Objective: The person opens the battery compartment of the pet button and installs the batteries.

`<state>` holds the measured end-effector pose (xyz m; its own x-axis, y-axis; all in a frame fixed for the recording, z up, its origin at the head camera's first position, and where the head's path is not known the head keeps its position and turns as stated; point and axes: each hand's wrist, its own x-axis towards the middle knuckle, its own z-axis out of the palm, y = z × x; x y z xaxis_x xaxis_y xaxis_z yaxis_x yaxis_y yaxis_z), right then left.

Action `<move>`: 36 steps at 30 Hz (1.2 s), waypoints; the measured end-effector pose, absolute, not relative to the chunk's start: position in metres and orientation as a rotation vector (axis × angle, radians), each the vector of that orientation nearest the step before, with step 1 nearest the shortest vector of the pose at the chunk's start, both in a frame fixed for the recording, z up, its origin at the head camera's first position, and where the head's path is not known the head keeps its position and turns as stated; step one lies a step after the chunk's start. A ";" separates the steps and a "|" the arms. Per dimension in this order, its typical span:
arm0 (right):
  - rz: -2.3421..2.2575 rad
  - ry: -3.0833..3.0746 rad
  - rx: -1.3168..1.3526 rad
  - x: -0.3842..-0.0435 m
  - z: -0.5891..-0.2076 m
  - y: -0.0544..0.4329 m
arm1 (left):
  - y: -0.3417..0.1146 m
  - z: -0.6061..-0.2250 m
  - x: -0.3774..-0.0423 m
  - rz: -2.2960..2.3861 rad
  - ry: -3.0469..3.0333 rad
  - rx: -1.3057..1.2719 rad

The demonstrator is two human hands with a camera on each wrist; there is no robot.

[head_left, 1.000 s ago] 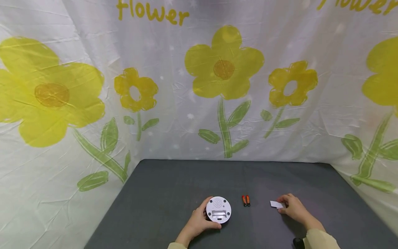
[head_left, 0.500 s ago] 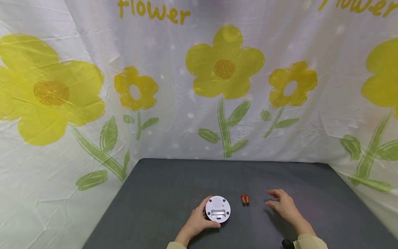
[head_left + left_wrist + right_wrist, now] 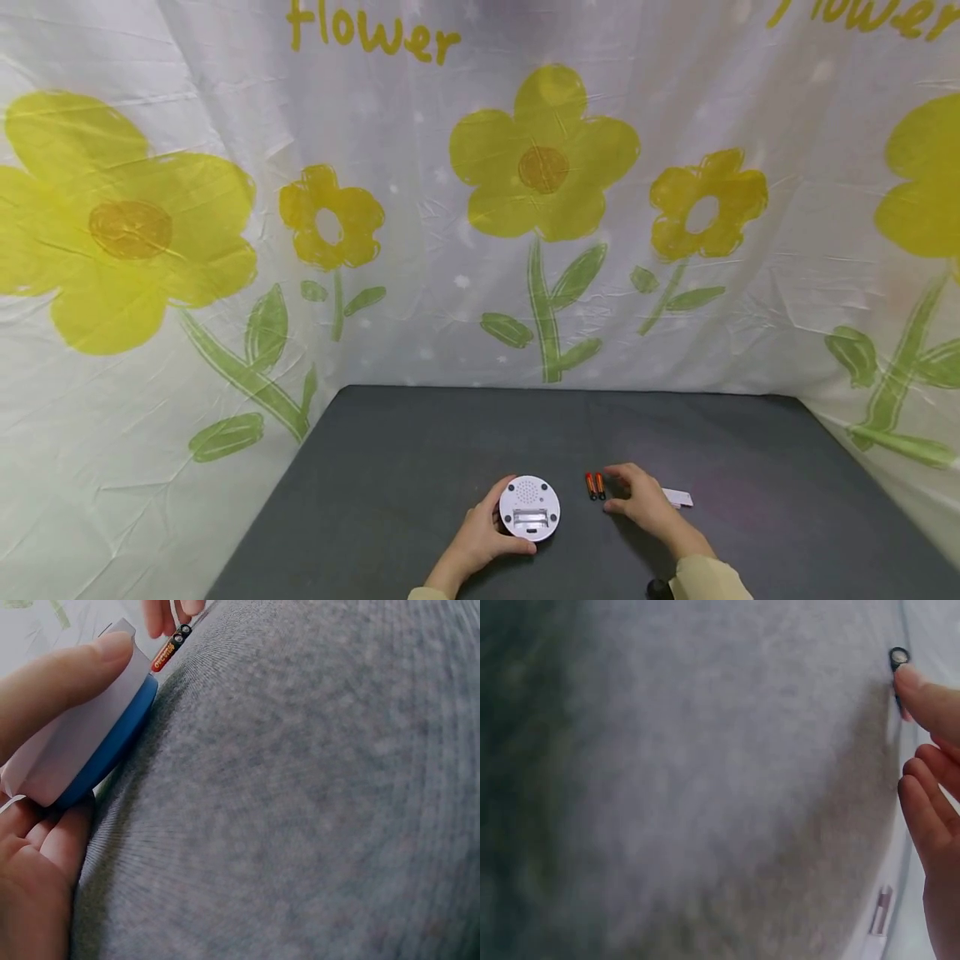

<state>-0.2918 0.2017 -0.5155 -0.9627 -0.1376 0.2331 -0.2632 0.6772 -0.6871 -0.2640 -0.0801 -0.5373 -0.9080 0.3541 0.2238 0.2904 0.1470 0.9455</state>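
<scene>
My left hand (image 3: 480,533) grips a round white device (image 3: 528,497) by its left edge, thumb on the near side. Its face shows an uncovered battery slot, small speaker holes and dark feet. In the left wrist view a blue band (image 3: 112,746) runs along the device's other side. Two red-and-black batteries (image 3: 596,486) lie side by side to its right. Right beside them is my right hand (image 3: 647,505), thumb and fingers apart with nothing between them. In the right wrist view the thumb overlaps the end of a battery (image 3: 899,657).
A small white battery cover (image 3: 679,497) lies behind the right hand, partly hidden by it. All these things are on a dark grey table (image 3: 420,450). A white curtain (image 3: 420,333) printed with yellow flowers hangs behind the table and along its sides.
My right hand has let go of the white battery cover, leaving it on the table, and moved left to the batteries. The left hand still holds the device in the same place.
</scene>
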 end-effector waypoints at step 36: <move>1.375 -2.710 0.294 -0.300 -0.515 0.200 | -0.083 -0.545 -0.268 1.921 2.302 0.642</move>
<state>-0.3003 0.1997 -0.5147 -0.9775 -0.1309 0.1653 -0.2107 0.5766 -0.7894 -0.2677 -0.0826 -0.5445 -0.9096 0.3610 0.2055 0.2668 0.1287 0.9551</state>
